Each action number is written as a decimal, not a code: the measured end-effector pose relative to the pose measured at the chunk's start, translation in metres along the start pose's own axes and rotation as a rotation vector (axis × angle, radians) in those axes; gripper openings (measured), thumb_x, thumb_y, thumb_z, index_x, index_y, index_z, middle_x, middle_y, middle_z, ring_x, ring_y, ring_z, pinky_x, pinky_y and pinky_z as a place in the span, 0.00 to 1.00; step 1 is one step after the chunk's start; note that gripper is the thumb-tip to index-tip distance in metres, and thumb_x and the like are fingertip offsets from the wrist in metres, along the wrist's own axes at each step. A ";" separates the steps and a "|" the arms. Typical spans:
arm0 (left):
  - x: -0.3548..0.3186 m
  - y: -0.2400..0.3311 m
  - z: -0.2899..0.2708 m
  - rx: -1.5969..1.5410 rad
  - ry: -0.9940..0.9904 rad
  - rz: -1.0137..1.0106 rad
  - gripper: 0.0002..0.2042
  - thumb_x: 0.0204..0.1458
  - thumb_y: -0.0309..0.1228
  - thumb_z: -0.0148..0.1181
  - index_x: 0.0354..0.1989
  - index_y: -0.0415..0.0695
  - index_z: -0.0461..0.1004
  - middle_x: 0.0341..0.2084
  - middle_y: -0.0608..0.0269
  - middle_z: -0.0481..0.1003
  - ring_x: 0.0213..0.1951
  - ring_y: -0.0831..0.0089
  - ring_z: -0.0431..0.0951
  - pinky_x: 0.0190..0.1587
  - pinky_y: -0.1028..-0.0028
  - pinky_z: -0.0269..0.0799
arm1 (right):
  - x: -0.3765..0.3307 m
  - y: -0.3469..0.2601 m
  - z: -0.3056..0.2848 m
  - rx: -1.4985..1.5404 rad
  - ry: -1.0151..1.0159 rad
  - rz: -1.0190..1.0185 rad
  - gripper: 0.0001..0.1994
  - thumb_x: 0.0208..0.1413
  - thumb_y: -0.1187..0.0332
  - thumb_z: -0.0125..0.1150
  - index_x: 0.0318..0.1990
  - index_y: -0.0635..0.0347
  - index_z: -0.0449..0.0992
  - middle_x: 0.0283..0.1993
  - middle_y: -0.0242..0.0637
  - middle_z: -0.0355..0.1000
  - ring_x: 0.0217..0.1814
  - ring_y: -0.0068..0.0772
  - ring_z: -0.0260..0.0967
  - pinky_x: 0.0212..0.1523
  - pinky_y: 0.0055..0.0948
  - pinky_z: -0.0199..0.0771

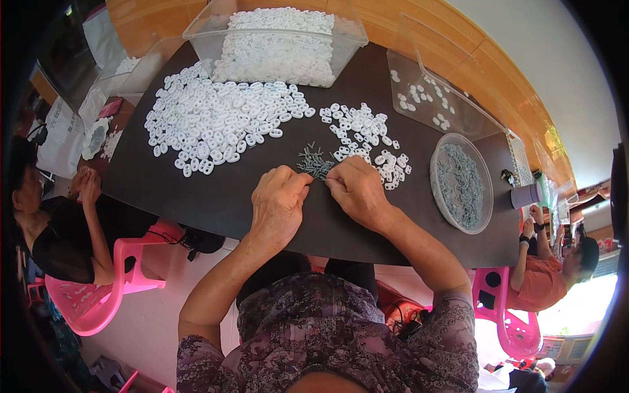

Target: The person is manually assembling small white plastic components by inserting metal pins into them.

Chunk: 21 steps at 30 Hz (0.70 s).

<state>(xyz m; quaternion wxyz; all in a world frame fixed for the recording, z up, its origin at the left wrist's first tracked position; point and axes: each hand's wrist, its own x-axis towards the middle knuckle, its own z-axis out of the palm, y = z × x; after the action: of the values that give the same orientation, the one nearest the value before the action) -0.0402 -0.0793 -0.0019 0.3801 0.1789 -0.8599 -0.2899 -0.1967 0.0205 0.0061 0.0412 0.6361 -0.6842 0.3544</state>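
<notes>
On the dark table, a small pile of thin grey-green screw-like pieces (315,161) lies between my two hands. My left hand (280,196) is closed at the near left side of this pile, thumb and forefinger pinched together. Facing it, my right hand (359,187) is also closed in a pinch at the pile's right edge. Whatever either hand holds is too small or hidden to make out. Just beyond and to the right of my right hand is a loose group of small white oval plastic pieces with two holes (362,124).
A large heap of the white pieces (203,121) spreads at the left, before a clear bin (196,31) full of them. Right are a round clear tub (486,196) of grey-green pieces and a clear tray (419,116). People sit on pink chairs (118,262) at both sides.
</notes>
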 end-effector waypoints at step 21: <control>0.002 0.022 -0.003 -0.587 -0.154 -0.492 0.01 0.49 0.22 0.58 0.27 0.37 0.74 0.19 0.66 0.71 0.20 0.80 0.69 0.23 0.77 0.64 | -0.012 -0.044 -0.025 0.650 -0.106 0.634 0.05 0.53 0.73 0.62 0.35 0.65 0.77 0.29 0.27 0.72 0.30 0.13 0.66 0.31 0.17 0.68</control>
<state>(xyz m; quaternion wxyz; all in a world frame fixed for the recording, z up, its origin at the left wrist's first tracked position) -0.0414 -0.0644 0.0146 0.2687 0.2412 -0.6979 -0.6186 -0.1649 0.0472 0.0377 -0.3063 0.3925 -0.6995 0.5128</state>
